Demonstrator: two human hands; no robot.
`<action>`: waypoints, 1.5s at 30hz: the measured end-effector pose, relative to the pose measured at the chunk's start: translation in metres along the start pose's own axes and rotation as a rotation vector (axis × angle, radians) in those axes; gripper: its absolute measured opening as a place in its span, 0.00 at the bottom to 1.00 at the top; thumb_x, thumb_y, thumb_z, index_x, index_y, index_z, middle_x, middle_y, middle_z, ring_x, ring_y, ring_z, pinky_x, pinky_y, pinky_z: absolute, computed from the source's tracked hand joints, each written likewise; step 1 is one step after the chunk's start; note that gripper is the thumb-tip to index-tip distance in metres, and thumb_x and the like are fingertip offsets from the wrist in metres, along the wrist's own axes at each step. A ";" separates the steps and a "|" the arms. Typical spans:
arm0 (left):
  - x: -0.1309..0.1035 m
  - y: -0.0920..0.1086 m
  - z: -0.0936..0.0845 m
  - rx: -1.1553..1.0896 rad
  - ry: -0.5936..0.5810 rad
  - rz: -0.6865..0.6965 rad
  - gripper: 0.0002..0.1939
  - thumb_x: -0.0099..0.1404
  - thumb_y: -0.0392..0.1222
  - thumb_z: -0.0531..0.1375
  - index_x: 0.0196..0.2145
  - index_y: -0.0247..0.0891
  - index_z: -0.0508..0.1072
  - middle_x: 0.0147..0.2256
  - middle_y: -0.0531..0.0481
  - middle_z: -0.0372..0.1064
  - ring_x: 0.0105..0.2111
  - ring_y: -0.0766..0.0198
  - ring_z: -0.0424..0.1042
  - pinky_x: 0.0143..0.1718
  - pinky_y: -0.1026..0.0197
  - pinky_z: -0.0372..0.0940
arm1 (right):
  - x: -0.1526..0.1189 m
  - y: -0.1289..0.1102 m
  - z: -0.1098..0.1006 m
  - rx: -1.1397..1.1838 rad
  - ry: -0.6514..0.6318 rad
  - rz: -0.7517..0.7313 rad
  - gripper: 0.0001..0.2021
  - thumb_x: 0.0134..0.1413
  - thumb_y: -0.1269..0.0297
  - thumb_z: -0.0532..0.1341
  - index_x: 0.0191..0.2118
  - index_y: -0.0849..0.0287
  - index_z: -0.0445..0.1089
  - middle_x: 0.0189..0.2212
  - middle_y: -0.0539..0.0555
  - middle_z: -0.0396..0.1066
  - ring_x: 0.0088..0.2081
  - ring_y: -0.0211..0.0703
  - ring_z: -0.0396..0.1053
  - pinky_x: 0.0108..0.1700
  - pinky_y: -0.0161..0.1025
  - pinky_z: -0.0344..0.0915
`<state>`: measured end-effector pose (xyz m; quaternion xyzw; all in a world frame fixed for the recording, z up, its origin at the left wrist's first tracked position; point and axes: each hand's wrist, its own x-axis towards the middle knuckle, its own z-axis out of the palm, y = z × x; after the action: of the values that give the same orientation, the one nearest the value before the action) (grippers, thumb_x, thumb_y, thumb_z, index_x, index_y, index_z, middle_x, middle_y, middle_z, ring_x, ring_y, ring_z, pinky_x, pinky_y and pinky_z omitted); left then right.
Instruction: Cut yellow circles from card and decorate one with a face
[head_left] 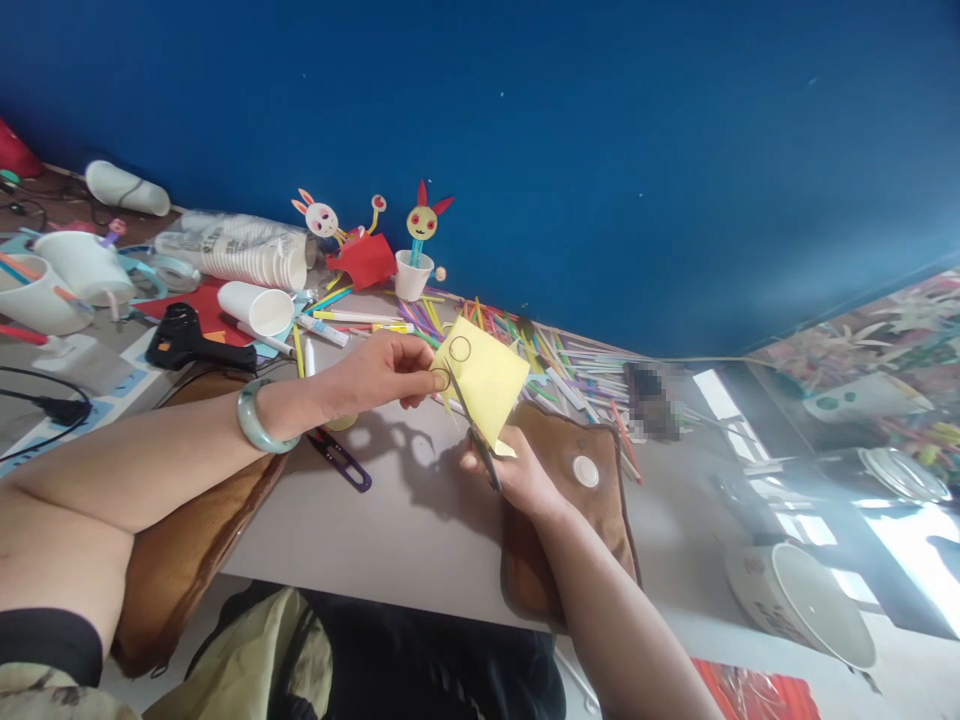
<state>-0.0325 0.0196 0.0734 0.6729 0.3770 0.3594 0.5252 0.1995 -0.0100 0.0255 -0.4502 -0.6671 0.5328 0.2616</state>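
Note:
My left hand (401, 370) pinches the left edge of a yellow sheet of paper (491, 380), which is held up above the table. Two circles are drawn on the sheet near that edge, one close to my fingertips. From below, my right hand (517, 470) grips a pair of scissors (480, 440), their blades pointing up at the paper beside the lower circle. A small flap of the yellow paper hangs by my right fingers. Under my left hand, a purple-handled thread snipper (341, 460) lies on the table.
Behind the paper spread many coloured sticks (555, 360). A black glue gun (195, 340), a paper cup (259, 308) and stacked cups (240, 250) stand left. Two paper-cup figures (412, 270) are by the blue wall. A brown cushion (532, 560) and white bowl (810, 605) are right.

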 end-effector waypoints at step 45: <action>0.009 -0.018 -0.005 0.050 0.121 0.046 0.10 0.64 0.41 0.58 0.26 0.37 0.65 0.22 0.54 0.66 0.23 0.70 0.68 0.25 0.67 0.62 | -0.001 -0.006 -0.001 -0.049 -0.192 0.053 0.31 0.42 0.31 0.62 0.23 0.59 0.59 0.21 0.45 0.53 0.25 0.34 0.50 0.27 0.34 0.47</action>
<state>-0.0356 0.0325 0.0579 0.6714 0.4014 0.4020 0.4759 0.1989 -0.0100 0.0321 -0.4209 -0.6896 0.5639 0.1711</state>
